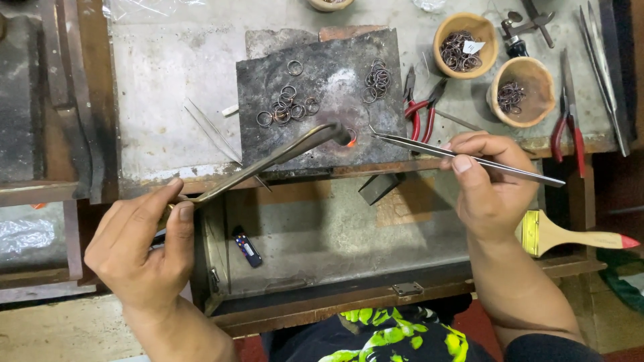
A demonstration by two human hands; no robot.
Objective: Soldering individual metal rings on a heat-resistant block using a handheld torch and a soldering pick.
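Observation:
My left hand point(144, 248) grips a long brass torch point(268, 161) whose tip reaches a small metal ring point(351, 138) glowing orange on a dark soldering block point(322, 60). My right hand point(486, 184) holds long steel tweezers point(463, 157), their points just right of the glowing ring. Several more small rings point(285, 107) lie spread on the block, and another cluster of rings point(377, 79) sits near its right edge.
Two wooden bowls point(466, 43) point(522, 90) with rings stand at the upper right. Red-handled pliers point(421, 110) and cutters point(569, 134) lie beside them. A paintbrush point(570, 236) rests at right. An open drawer point(322, 228) below holds a small lighter point(247, 248). Spare tweezers point(211, 131) lie left of the block.

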